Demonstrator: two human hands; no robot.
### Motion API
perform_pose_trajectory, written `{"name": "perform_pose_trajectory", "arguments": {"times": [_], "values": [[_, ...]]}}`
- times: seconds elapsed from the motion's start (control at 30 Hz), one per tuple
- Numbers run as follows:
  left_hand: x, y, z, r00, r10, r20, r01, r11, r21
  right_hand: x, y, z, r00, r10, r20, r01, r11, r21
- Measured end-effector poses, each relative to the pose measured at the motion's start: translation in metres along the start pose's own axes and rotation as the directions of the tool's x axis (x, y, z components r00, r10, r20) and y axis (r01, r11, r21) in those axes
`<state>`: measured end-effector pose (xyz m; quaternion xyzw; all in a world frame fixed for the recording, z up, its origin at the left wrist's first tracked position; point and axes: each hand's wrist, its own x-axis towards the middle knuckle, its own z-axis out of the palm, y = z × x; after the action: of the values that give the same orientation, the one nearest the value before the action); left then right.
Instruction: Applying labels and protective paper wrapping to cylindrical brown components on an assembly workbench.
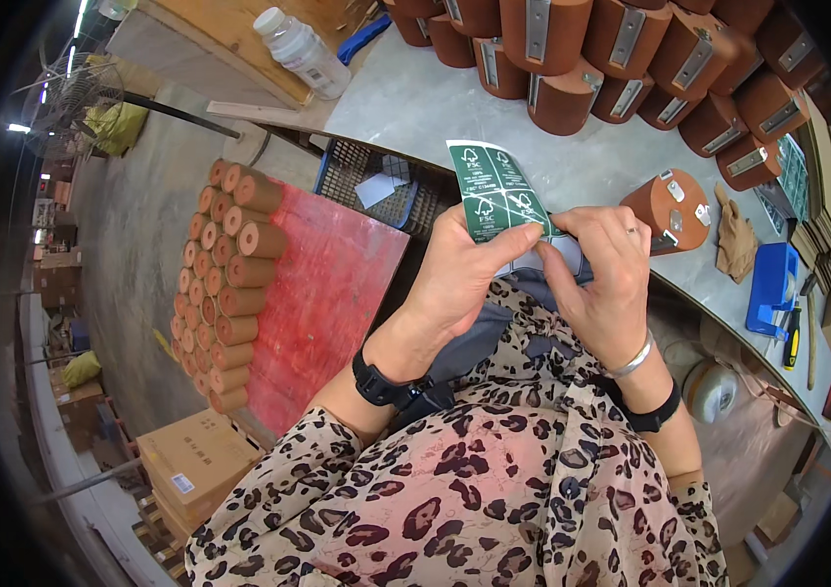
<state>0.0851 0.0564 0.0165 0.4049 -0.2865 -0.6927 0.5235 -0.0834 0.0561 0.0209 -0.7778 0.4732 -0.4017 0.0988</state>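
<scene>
A sheet of green stickers [495, 191] with white print is held up in front of my body, its top end curling upward. My left hand [449, 274] grips its lower part, with the thumb lying across the front. At the sheet's lower right edge, my right hand [603, 279] is closed with thumb and forefinger pinched on it. Whether a sticker is partly lifted there is hidden by the fingers. Just beyond my right hand, a brown cylindrical block [674, 210] with small metal fittings lies on the grey worktable [415, 108].
Stacked brown cylinders with metal plates [621, 44] fill the table's far side. A blue tape dispenser [773, 289], a screwdriver [792, 338] and crumpled brown paper [734, 235] lie right. Left are a plastic bottle [303, 54], a black crate [361, 181] and a red board [327, 284] bearing cylinders.
</scene>
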Motion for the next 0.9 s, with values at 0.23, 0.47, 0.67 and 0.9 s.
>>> {"name": "perform_pose_trajectory", "arguments": {"times": [0.23, 0.47, 0.67, 0.9], "values": [[-0.004, 0.006, 0.002, 0.997, 0.068, 0.029, -0.073, 0.980, 0.185, 0.002, 0.001, -0.004, 0.999, -0.042, 0.014, 0.042, 0.999, -0.014], [-0.003, 0.005, 0.003, 0.995, 0.087, 0.043, -0.095, 0.962, 0.256, 0.002, 0.004, -0.008, 0.998, 0.032, 0.057, -0.036, 0.996, 0.083], [-0.005, 0.010, 0.000, 0.995, 0.090, 0.036, -0.097, 0.939, 0.331, 0.006, 0.003, -0.010, 0.996, 0.049, 0.081, -0.061, 0.987, 0.152], [0.018, 0.022, -0.042, 0.989, 0.148, 0.003, -0.144, 0.956, 0.256, 0.008, -0.001, -0.023, 0.940, 0.276, -0.199, -0.195, 0.916, 0.349]]}}
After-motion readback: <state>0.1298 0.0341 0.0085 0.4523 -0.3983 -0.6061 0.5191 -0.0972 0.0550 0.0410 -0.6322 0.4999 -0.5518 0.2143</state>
